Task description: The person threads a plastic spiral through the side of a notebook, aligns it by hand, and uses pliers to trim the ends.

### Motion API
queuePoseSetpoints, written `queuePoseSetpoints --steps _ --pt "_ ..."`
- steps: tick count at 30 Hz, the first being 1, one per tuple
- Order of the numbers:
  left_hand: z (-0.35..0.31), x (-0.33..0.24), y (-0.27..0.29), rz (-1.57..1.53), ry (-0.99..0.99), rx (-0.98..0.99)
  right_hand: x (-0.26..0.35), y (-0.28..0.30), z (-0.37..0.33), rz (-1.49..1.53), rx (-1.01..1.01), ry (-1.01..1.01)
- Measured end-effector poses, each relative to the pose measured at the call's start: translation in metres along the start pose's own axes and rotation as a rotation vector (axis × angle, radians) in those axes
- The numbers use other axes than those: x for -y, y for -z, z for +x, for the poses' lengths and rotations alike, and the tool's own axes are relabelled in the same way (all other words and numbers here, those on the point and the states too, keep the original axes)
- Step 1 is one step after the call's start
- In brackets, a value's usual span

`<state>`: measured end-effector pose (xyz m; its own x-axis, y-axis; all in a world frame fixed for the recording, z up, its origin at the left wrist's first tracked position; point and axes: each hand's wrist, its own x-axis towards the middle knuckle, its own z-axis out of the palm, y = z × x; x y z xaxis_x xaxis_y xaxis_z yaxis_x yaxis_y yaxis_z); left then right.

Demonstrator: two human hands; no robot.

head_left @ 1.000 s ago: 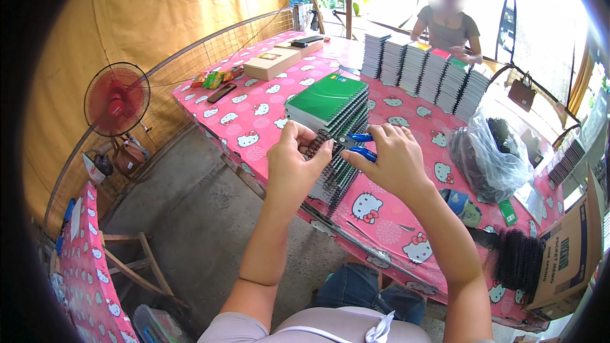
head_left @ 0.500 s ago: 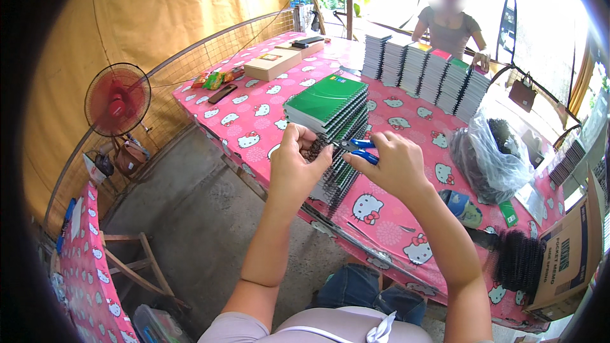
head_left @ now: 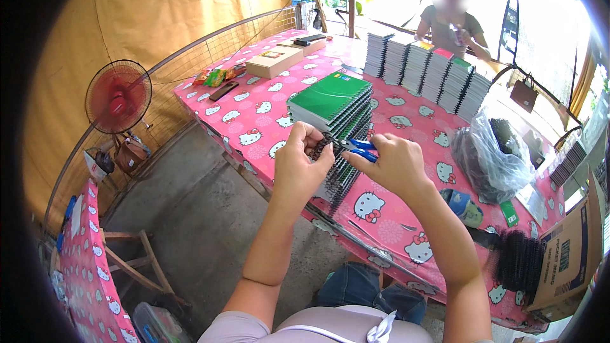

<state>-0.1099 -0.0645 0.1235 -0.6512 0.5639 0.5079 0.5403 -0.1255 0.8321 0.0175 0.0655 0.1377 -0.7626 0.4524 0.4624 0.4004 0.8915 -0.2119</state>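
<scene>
A stack of spiral-bound notebooks with a green cover (head_left: 330, 96) on top stands in front of me, black coils along its right side. At its near corner, the fingers of my left hand (head_left: 300, 162) are closed in a pinch on a black spiral coil (head_left: 321, 148). My right hand (head_left: 400, 164) grips blue-handled cutting pliers (head_left: 363, 151), their jaws pointing left at the coil beside my left fingertips. Whether the jaws touch the wire is too small to tell.
Several notebook stacks (head_left: 416, 70) line the table's far side, a co-worker (head_left: 445, 25) behind them. On the right are a clear plastic bag (head_left: 499, 159), black coils (head_left: 518, 260) and a cardboard box (head_left: 565, 260). Boxes (head_left: 273, 61) and a phone (head_left: 223, 91) lie far left.
My hands stay at the stack's corner, with the pliers' jaws at the coil. The co-worker has raised a hand off the rightmost stack and now holds up a small object.
</scene>
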Motion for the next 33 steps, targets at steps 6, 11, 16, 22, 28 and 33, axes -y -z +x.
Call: queuePoseSetpoints --steps 6,11,16,22,28,33 --pt "-0.001 0.006 0.003 -0.033 0.054 0.026 -0.005 0.0 -0.016 0.023 -0.071 -0.015" --pt "-0.003 0.003 0.002 0.028 0.0 0.051 -0.015 -0.019 -0.011 -0.1 -0.485 0.256" --pt "-0.001 0.002 0.004 0.054 0.07 0.043 -0.003 -0.01 -0.013 0.033 0.061 -0.07" --pt "-0.004 0.008 0.008 -0.121 0.171 0.073 -0.016 -0.027 -0.024 -0.01 -0.237 0.08" --pt "-0.002 0.008 0.008 -0.035 0.151 0.091 -0.007 -0.024 -0.018 0.042 -0.17 0.037" --pt "-0.004 0.014 0.007 -0.016 0.086 0.08 -0.012 -0.027 -0.02 -0.037 -0.27 0.102"
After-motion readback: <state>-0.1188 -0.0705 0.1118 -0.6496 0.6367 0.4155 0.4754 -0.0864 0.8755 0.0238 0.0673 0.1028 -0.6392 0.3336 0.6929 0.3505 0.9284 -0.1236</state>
